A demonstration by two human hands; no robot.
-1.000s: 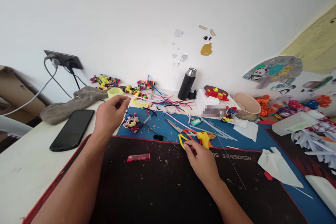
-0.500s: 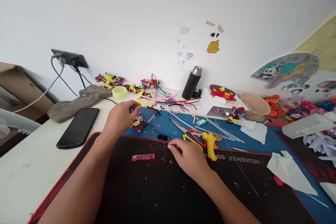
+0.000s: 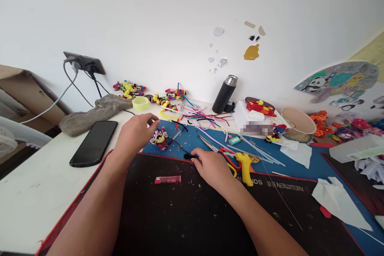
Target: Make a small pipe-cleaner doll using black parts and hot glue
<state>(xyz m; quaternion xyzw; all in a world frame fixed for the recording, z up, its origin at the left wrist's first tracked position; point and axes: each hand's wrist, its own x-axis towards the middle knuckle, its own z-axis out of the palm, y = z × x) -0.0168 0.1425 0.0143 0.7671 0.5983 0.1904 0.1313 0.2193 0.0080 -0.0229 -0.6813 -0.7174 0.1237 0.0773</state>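
Observation:
My left hand (image 3: 136,132) hovers beside a small pipe-cleaner figure (image 3: 159,139) with a pale face and dark red body, which rests on the blue mat. Its thumb and fingers are apart, with nothing seen between them. At the front edge of that blue mat, my right hand (image 3: 211,165) pinches a black pipe cleaner (image 3: 187,156) with a looped end. A thin black strand runs from near the figure toward it. Below lies a pink lighter (image 3: 168,180). Scissors (image 3: 210,144) and a yellow glue gun (image 3: 246,168) lie right of my right hand.
A phone (image 3: 94,143) and a grey driftwood-like piece (image 3: 93,116) lie at left. Loose pipe cleaners (image 3: 207,118), a black thermos (image 3: 225,95) and a yellow tape roll (image 3: 141,103) are at the back. Clear glue sticks (image 3: 264,152) and a bowl (image 3: 298,120) are at right.
My right hand's fingertips have come onto the black pipe cleaner. My left hand has drawn slightly away from the figure, which shows more fully. The whole view has shifted a little.

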